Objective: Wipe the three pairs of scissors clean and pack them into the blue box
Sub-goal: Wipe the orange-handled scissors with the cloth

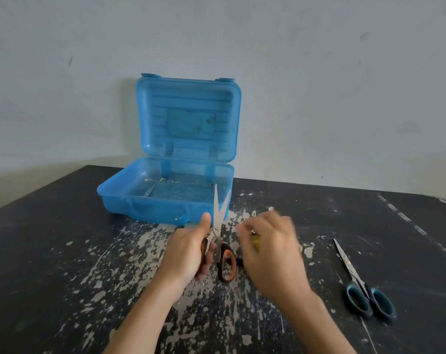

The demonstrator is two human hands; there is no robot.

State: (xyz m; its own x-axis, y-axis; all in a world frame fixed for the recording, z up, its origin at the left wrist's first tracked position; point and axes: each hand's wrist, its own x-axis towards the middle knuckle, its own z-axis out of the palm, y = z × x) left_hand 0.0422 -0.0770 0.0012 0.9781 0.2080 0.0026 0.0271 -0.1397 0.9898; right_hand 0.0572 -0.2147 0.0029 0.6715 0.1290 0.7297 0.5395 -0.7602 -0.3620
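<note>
Left hand (191, 249) grasps orange scissors (218, 218), blades spread toward 12 o'clock, likely exposed for wiping; right hand (267, 249) blurred, grasp untellable.

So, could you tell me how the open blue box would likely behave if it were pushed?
The blue box looks like thin translucent plastic, so it is probably light and would slide easily. Its upright lid may wobble or swing shut.

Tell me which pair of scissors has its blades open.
The orange-handled scissors held by the left hand, blades parted in a V; the blue-handled scissors lie shut on the table.
</note>
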